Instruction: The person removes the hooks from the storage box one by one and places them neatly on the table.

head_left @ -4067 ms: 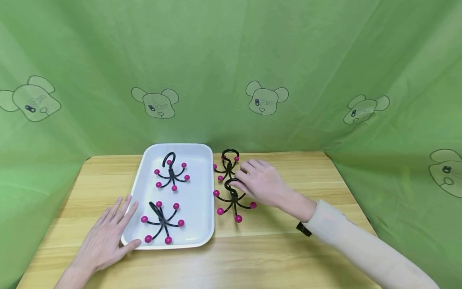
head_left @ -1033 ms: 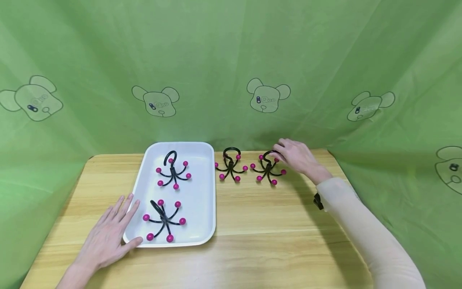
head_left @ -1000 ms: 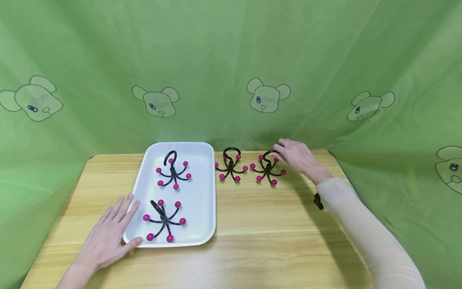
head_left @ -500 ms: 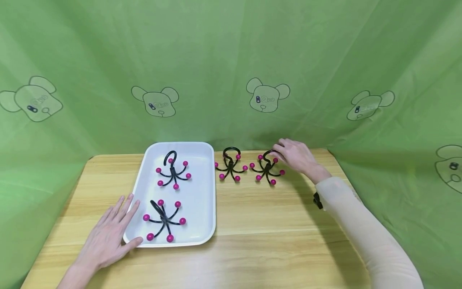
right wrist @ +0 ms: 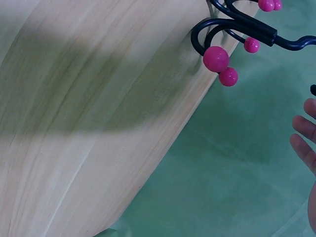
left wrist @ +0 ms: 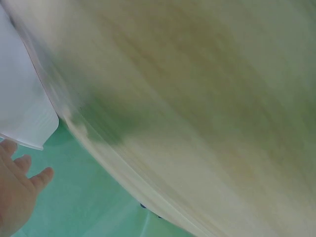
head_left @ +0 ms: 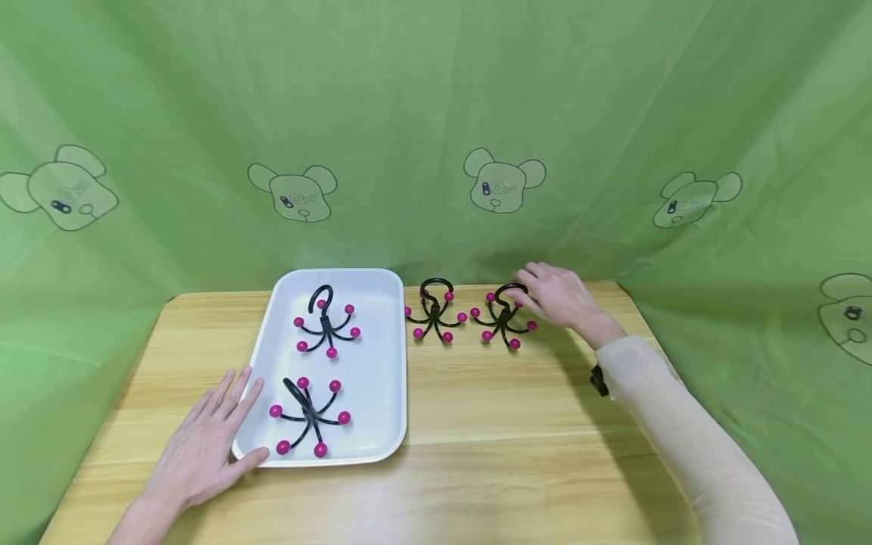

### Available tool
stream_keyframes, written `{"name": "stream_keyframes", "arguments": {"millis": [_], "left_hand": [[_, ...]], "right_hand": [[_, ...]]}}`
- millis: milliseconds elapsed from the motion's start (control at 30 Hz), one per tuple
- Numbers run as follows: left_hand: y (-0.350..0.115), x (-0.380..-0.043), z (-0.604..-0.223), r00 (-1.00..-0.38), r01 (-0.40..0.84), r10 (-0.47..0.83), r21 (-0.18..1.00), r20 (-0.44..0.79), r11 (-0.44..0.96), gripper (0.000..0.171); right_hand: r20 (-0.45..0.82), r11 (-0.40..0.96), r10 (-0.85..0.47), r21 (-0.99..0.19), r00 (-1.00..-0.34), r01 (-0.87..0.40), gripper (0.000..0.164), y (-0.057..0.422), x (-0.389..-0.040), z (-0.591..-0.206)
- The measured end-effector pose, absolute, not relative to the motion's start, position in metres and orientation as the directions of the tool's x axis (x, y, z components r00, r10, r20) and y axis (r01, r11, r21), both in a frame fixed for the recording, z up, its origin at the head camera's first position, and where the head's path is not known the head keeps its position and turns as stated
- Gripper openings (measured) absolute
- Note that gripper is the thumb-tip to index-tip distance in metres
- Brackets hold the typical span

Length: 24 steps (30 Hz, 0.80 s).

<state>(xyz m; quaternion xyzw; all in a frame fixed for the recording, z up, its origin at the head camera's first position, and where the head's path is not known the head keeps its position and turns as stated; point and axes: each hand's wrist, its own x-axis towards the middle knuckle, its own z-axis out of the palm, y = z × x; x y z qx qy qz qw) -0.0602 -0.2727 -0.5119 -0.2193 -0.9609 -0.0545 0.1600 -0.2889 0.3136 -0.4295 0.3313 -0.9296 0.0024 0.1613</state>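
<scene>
My right hand [head_left: 560, 297] looks loosed at the top of the six-armed black hanger [head_left: 505, 321], which stands at three o'clock from its twin [head_left: 435, 312], so I'd lift away without snagging it, left hand [head_left: 204, 446] gripping nothing at the white tray's [head_left: 373, 386] eight-o'clock rim

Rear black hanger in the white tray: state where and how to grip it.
Pinch the rear hanger by its hooked top, probably best from above: that part rises over the pink-tipped arms, which splay to every side and would likely hamper a low approach.
</scene>
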Motion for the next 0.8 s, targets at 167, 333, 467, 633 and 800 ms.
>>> {"name": "stream_keyframes", "arguments": {"millis": [167,333,467,633,800], "left_hand": [[-0.272,-0.060,-0.511,-0.852,0.441,0.407,0.034,0.330,0.897,0.103],[-0.272,-0.059,-0.511,-0.856,0.438,0.403,0.039,0.325,0.898,0.102],[-0.272,-0.059,-0.511,-0.856,0.436,0.402,0.037,0.324,0.899,0.103],[-0.272,-0.058,-0.511,-0.857,0.436,0.403,0.034,0.322,0.899,0.103],[-0.271,-0.059,-0.511,-0.855,0.438,0.403,0.039,0.327,0.898,0.103]], "right_hand": [[0.253,0.813,-0.573,0.052,-0.779,-0.581,0.047,0.311,-0.284,-0.425],[0.231,0.833,-0.542,0.023,-0.808,-0.553,0.056,0.308,-0.278,-0.418],[0.217,0.843,-0.528,0.022,-0.821,-0.537,0.064,0.302,-0.273,-0.411],[0.227,0.848,-0.521,0.029,-0.823,-0.529,0.071,0.294,-0.263,-0.402],[0.254,0.842,-0.529,0.035,-0.810,-0.539,0.072,0.286,-0.253,-0.393]]}}
